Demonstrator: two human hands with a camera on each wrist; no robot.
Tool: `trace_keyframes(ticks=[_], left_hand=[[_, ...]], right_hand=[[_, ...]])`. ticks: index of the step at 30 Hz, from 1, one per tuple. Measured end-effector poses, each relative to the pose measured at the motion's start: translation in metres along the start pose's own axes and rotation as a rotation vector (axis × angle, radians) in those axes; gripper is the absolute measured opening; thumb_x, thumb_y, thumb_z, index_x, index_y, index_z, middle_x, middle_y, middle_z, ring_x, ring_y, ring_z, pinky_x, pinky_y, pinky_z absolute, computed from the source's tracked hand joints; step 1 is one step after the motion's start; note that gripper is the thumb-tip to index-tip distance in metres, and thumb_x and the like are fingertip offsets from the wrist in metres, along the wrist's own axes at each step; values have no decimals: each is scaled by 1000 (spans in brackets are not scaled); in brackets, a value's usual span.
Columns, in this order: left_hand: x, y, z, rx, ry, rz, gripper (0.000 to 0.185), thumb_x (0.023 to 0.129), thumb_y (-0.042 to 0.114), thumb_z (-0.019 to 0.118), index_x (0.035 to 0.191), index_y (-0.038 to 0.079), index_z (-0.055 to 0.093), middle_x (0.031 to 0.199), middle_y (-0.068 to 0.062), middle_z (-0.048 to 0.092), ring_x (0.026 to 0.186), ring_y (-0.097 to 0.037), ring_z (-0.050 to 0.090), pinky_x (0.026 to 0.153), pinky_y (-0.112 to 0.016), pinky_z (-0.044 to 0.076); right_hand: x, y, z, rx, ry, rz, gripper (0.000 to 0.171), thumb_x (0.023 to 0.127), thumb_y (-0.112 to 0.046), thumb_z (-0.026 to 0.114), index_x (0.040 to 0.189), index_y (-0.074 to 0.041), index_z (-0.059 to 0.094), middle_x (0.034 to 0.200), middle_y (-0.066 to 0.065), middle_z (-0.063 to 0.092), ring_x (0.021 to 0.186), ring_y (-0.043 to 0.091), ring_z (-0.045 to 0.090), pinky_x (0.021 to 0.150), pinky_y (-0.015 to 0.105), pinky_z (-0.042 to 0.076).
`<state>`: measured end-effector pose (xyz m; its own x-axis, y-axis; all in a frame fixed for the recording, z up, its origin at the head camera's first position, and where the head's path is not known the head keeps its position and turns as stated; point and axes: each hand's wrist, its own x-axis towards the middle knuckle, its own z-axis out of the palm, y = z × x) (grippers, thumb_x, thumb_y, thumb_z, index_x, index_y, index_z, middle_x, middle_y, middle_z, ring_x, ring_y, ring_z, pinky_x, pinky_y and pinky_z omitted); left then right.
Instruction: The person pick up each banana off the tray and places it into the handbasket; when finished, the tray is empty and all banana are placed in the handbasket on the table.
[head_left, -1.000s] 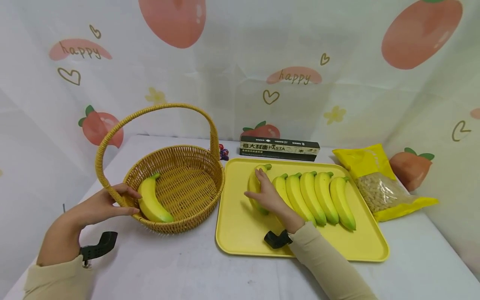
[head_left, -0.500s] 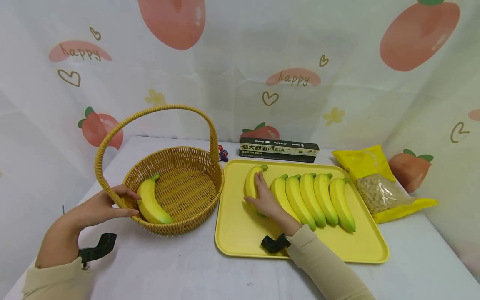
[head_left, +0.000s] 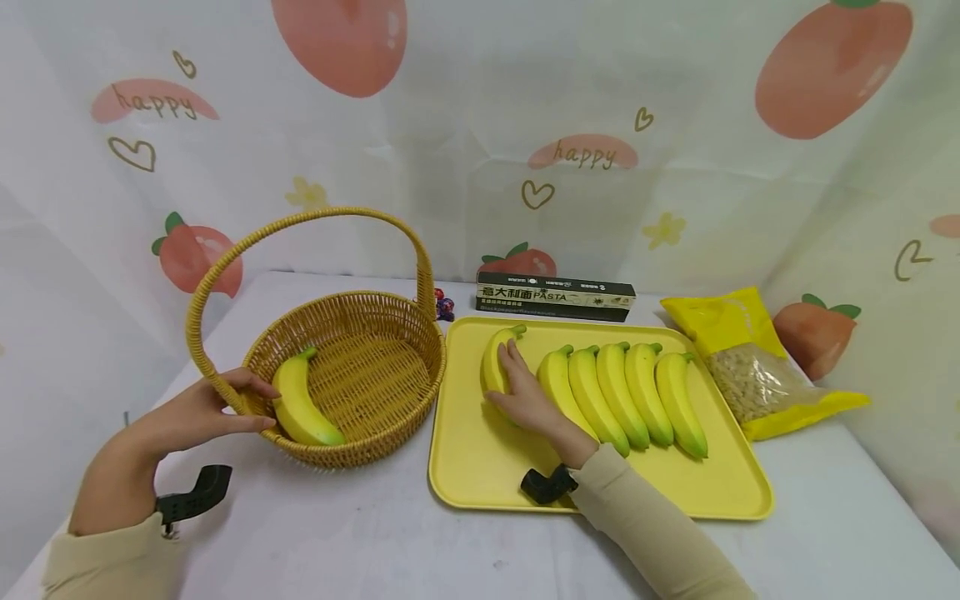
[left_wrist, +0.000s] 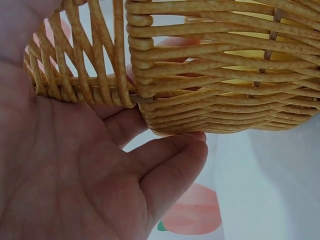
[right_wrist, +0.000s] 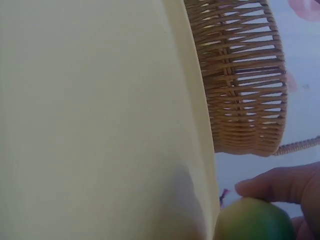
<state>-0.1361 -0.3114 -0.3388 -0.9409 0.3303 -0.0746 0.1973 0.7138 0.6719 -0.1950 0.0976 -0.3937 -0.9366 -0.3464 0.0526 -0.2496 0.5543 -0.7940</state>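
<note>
On the left stands a wicker basket with a tall arched handle, and one banana lies inside against its left wall. My left hand holds the basket's left rim at the foot of the handle. In the left wrist view, fingers of that hand lie against the woven wall. My right hand grips a banana at the left part of the yellow tray. In the right wrist view, the thumb lies along this banana's green end. Several more bananas lie in a row to its right.
Behind the tray stands a black pasta box. A yellow bag with a see-through window leans over the tray's right edge. Small wrapped sweets lie between basket and box. A printed cloth hangs at the back.
My right hand has moved slightly left with the banana, widening the gap to the row. The left hand stays on the basket, which has not moved.
</note>
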Motion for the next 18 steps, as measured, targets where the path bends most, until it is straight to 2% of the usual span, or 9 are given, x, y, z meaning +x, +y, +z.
trace_keyframes(ticks=[8, 18], left_hand=[[-2, 1, 0, -5, -10, -9, 34, 82, 20, 70, 110, 4, 59, 107, -9, 58, 87, 1, 48, 71, -20, 48], [-1, 2, -1, -23, -11, 2, 33, 83, 19, 70, 110, 3, 60, 107, -10, 58, 88, 1, 49, 71, -20, 48]], right_hand=[[-8, -21, -9, -39, -14, -67, 74, 81, -1, 62, 144, 4, 24, 155, 19, 11, 142, 35, 17, 109, 49, 29], [-18, -53, -31, -42, -58, -180, 72, 84, -1, 63, 144, 2, 24, 156, 13, 12, 143, 30, 15, 109, 46, 29]])
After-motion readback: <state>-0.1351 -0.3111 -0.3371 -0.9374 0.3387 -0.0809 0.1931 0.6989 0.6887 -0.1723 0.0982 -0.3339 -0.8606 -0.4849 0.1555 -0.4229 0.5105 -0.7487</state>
